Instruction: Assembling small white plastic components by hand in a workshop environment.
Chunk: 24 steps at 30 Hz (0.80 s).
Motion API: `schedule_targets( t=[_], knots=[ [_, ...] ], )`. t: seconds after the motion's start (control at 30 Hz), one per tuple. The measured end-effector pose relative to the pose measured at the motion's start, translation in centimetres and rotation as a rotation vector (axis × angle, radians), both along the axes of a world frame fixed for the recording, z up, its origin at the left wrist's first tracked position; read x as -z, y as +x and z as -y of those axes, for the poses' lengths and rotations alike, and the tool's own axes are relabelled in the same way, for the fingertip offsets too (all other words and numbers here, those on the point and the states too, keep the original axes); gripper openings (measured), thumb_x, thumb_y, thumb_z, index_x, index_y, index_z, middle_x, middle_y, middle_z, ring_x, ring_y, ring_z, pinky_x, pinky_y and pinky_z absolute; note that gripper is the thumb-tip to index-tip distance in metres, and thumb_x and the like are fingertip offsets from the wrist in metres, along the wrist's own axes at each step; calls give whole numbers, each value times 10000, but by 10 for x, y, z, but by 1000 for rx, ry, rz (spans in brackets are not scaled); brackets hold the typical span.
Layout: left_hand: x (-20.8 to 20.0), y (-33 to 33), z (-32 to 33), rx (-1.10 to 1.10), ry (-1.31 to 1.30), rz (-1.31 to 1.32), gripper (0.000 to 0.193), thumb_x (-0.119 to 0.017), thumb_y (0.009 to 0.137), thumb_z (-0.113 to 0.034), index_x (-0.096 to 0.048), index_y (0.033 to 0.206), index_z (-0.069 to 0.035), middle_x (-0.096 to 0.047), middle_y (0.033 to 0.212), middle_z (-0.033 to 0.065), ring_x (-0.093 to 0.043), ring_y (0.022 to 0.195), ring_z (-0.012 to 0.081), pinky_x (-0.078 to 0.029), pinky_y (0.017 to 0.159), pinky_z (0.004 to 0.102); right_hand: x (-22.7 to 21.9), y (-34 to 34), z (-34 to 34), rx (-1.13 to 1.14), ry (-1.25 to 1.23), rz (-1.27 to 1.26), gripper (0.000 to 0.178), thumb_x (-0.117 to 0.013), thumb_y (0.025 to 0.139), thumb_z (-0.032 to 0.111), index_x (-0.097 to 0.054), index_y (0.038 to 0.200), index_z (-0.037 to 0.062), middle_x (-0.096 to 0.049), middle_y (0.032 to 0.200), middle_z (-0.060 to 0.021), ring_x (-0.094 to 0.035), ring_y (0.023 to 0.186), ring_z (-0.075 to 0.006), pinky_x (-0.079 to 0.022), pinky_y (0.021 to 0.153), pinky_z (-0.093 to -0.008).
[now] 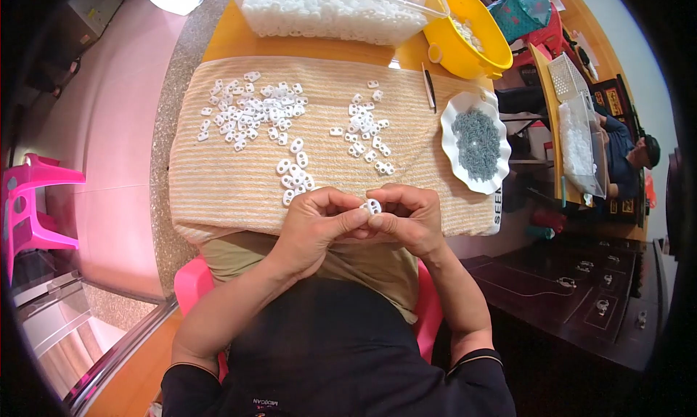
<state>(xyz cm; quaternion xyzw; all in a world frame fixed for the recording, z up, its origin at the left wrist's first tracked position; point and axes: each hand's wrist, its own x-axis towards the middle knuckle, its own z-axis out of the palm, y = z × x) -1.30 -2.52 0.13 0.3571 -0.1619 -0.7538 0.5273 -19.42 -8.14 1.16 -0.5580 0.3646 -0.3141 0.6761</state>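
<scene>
My left hand (317,222) and my right hand (408,218) meet at the near edge of a striped tan cloth (428,170). Thumbs and fingertips of both pinch a small white plastic piece (374,206) with holes. Fingers cover part of it, so whether a second part is joined to it cannot be made out. Just beyond my left hand lies a small cluster of white two-holed pieces (294,176). Farther off are a large heap of similar pieces (254,113) at the left and a smaller group (363,130) in the middle.
A scalloped white dish (449,155) holds many small grey parts (476,144). Near it lies a slim black-and-white pen-like tool (430,88). A clear bin (330,14) of white pieces and a yellow basin (459,54) stand behind. Another person (626,155) sits at the right.
</scene>
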Motion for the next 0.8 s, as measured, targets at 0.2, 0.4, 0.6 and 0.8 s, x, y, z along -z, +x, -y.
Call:
schedule_targets(
  t=[0.2,0.4,0.6,0.8],
  knots=[
    [-5,2,2,50,2,-85,115,-656,861,-44,-609,951,12,-666,888,99,-665,798,155,-571,726,259,-2,0,-1,-7,32,16,268,-734,771,1,-658,1025,-36,-667,938,-58,-630,869,-117,-522,774,-253],
    [0,0,-1,65,-2,-151,93,-666,854,-50,-585,885,-18,-646,856,75,-653,787,152,-560,704,260,5,0,3,-50,-176,91,274,-736,770,7,-661,1030,-29,-604,823,-54,-569,754,-105,-459,674,-218],
    [-1,0,-3,89,-57,-177,100,-682,846,-62,-586,859,-37,-639,835,54,-638,755,132,-541,686,248,-1,1,0,-69,-228,62,264,-762,751,38,-669,989,-28,-578,775,-36,-544,719,-95,-437,648,-213],
    [0,-4,-6,85,-54,-215,94,-689,844,-69,-597,842,-54,-636,804,19,-617,743,97,-519,670,218,-7,0,-3,-87,-288,20,261,-771,750,60,-670,974,-28,-569,759,-33,-529,704,-93,-431,637,-217]
  ],
)
